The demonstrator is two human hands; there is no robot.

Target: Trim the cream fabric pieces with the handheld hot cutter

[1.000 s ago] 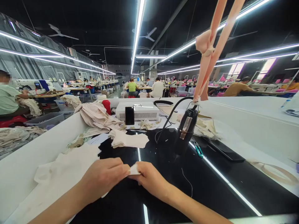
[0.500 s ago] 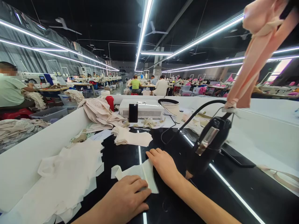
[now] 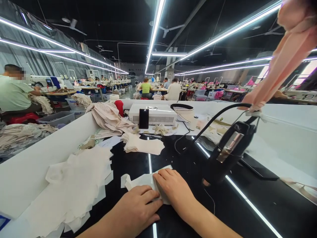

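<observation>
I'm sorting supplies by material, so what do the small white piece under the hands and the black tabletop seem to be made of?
The white piece looks like thin, matte fabric: soft and limp, flat under the left hand and right hand. The black tabletop seems a hard, glossy surface, perhaps glass or polished plastic, since it mirrors the ceiling lights sharply.

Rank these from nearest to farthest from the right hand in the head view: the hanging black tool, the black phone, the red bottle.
1. Hanging black tool, just right of the right hand.
2. Black phone, farther back, leaning on the white box.
3. Red bottle, farthest, back left beside piled fabric.
</observation>
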